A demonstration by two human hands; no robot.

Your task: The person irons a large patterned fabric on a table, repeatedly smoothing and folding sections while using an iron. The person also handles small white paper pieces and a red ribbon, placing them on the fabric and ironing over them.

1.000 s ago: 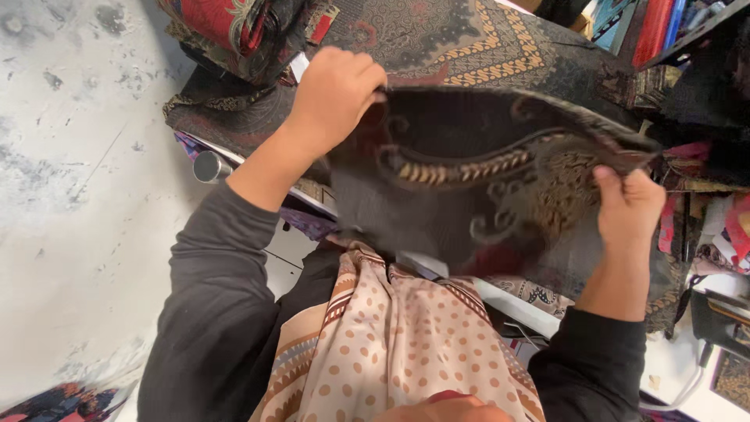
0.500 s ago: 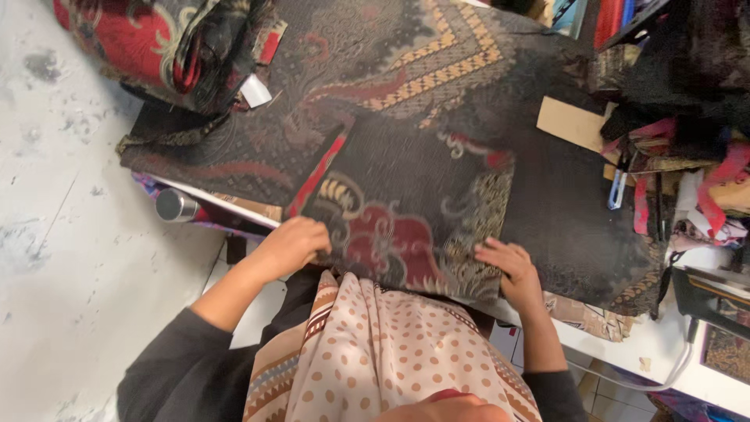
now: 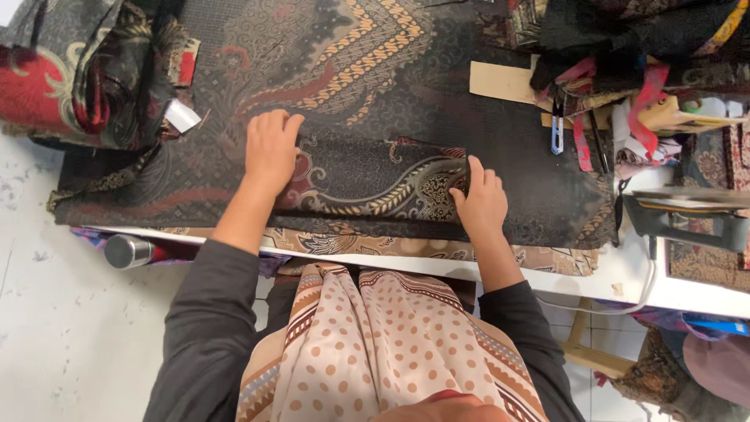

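Hands flat: left hand (image 3: pixel 271 151), right hand (image 3: pixel 481 205) pressing folded batik cloth (image 3: pixel 375 184).

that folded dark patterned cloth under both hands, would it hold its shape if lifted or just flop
Probably flop: the folded cloth lies flat and thin on the larger fabric, with soft folded edges. It likely feels light, since the left hand and right hand only press it with flat fingers. A push would more likely wrinkle it than slide it cleanly.
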